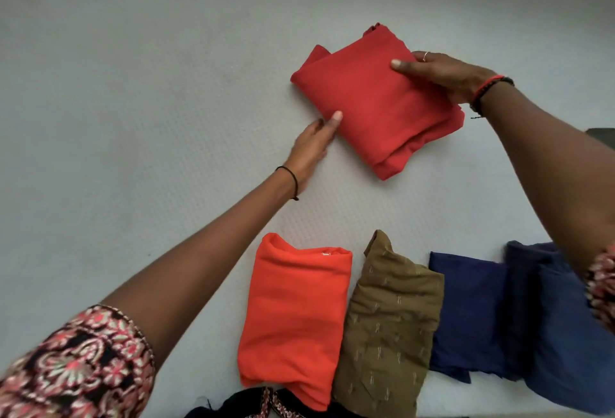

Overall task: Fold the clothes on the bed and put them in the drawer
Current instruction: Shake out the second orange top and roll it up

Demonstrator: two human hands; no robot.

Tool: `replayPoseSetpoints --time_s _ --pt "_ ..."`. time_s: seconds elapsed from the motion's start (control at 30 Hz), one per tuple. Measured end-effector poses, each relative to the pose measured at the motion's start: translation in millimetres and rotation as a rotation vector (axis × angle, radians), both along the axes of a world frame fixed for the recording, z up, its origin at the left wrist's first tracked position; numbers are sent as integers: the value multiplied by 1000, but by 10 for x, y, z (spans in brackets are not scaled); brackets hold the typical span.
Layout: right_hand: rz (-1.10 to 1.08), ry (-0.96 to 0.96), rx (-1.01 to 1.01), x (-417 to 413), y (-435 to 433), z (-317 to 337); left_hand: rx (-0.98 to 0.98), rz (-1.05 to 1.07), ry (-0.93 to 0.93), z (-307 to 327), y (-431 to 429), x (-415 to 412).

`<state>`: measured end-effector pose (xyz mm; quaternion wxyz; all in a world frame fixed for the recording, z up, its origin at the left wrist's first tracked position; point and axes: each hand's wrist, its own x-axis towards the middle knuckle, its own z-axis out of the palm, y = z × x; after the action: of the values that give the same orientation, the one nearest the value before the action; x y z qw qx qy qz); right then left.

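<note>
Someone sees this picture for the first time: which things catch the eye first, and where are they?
First comes the folded red cloth in the middle of the white bed. The right hand grips its right edge and the left hand touches its left edge. Next is the row of folded clothes at the near edge: an orange piece, an olive piece and a dark blue piece.
</note>
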<state>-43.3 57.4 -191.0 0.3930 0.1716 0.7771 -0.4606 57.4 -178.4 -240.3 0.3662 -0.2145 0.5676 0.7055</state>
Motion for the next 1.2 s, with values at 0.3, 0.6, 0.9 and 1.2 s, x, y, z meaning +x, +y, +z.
replayPoseSetpoints --time_s 0.3,0.6,0.9,1.2 --pt "-188 -120 -192 239 -126 -136 153 283 -18 133 167 -272" --pt "-565 -140 -537 840 -509 -125 381 233 -177 449 -128 -198" --pt "-927 -273 -967 2050 -1022 455 448 7 -309 879 -674 426" --pt "-1067 -189 -772 3687 -1461 464 267 -157 -602 843 -1115 1736"
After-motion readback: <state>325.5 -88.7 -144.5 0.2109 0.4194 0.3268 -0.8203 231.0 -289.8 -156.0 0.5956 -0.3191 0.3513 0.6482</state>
